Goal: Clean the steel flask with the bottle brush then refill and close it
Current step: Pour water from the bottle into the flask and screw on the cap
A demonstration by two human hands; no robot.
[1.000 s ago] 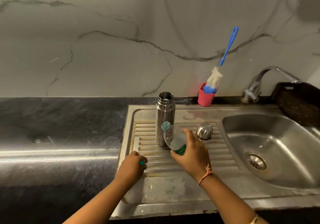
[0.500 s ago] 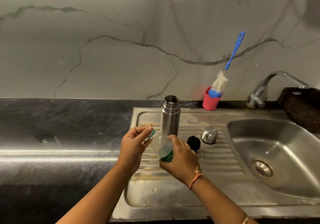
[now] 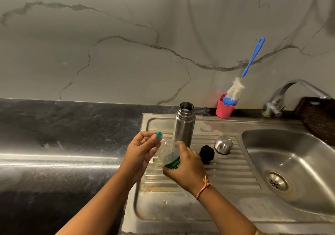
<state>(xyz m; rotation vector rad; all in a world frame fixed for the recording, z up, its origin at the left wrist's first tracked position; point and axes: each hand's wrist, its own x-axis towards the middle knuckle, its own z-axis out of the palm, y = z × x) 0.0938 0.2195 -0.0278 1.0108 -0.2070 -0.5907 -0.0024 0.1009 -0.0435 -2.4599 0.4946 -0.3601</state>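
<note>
Steel flask [image 3: 184, 124] is seen open and upright on the drainboard [image 3: 235, 165], just behind the hands. Teal cap [image 3: 159, 134] is pinched in the left hand [image 3: 141, 149] grip and is now raised to the mouth of the plastic bottle [image 3: 168, 153], which is held tilted in the right hand [image 3: 184, 167] grip. A second ago that left hand is down on the drainboard. Recapping is judged underway, so pouring is likely finished. Black stopper [image 3: 206, 154] and steel lid [image 3: 223, 145] are left beside the flask, so closing is not yet done. Bottle brush [image 3: 235, 89] is parked in the pink cup [image 3: 224, 108].

Pink cup [image 3: 224, 110], tap [image 3: 297, 85], dark woven basket [image 3: 319, 116]
</note>
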